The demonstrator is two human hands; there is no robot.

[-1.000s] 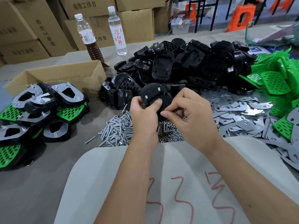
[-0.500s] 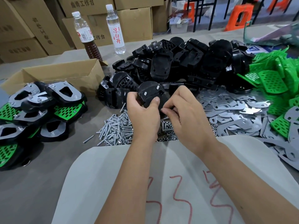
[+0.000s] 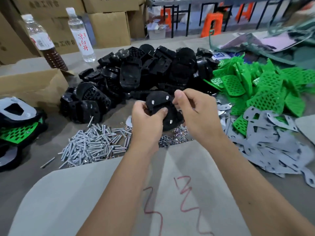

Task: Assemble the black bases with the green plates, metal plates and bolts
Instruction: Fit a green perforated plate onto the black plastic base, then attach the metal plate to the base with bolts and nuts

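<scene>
Left hand [image 3: 146,123] and right hand [image 3: 196,113] both grip one black base [image 3: 162,106] above the bolts [image 3: 92,147]; the cardboard box [image 3: 34,86] hides its contents.

Bases [image 3: 130,77]: glossy black. Plates [image 3: 265,92]: bright green, honeycomb-perforated. Metal plates [image 3: 276,147]: dull grey. Bolts [image 3: 92,147]: silver. Boxes [image 3: 109,28]: brown, dark print. Stools [image 3: 213,24]: orange. Sheet [image 3: 105,193]: pale grey, red scrawl. Bottle label [image 3: 83,41]: white, red characters.
</scene>
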